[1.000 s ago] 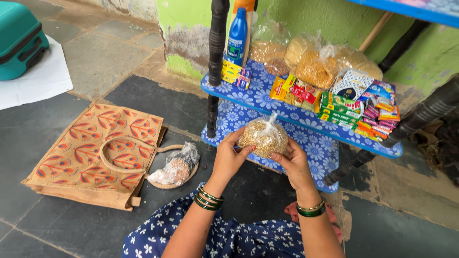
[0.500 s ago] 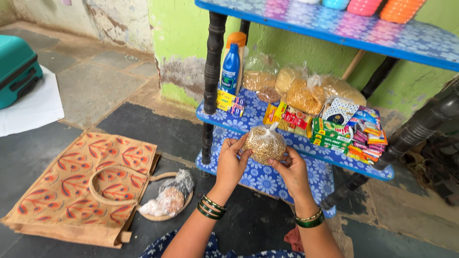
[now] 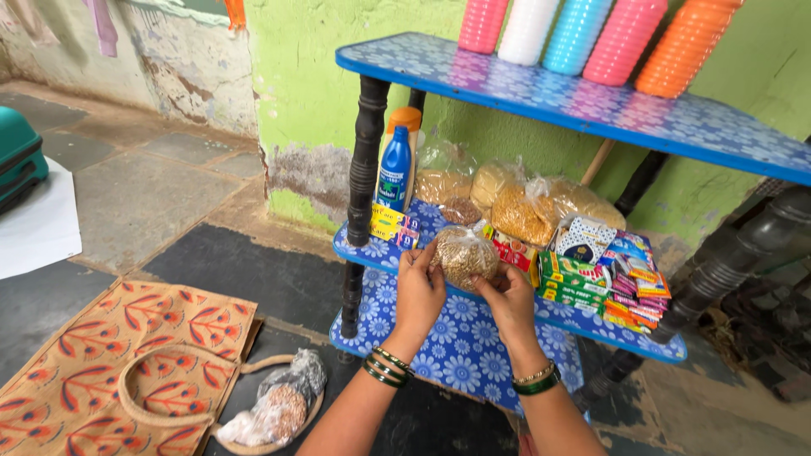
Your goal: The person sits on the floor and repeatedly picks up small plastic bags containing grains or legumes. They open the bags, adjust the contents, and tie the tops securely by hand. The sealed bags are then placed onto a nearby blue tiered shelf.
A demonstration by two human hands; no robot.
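Observation:
Both my hands hold a clear plastic bag of brown grain (image 3: 464, 254) at the front edge of the blue flowered middle shelf (image 3: 376, 252). My left hand (image 3: 420, 291) grips its left side with the fingers on the knotted top. Under its right side is my right hand (image 3: 509, 300). Several similar bags of grain (image 3: 517, 209) lie behind on the same shelf. A blue bottle (image 3: 395, 173) stands at the shelf's left end next to a black turned post (image 3: 364, 160).
Small colourful packets (image 3: 623, 279) are stacked at the shelf's right. Ribbed coloured tumblers (image 3: 591, 34) stand on the top shelf (image 3: 541, 93). On the stone floor lie an orange patterned jute bag (image 3: 127, 363), another clear bag (image 3: 279, 405), a teal suitcase (image 3: 17, 160) and a black pipe (image 3: 726, 262).
My hands have carried the bag of grain up and forward to the middle shelf. The view has tilted upward, bringing the top shelf and tumblers into sight.

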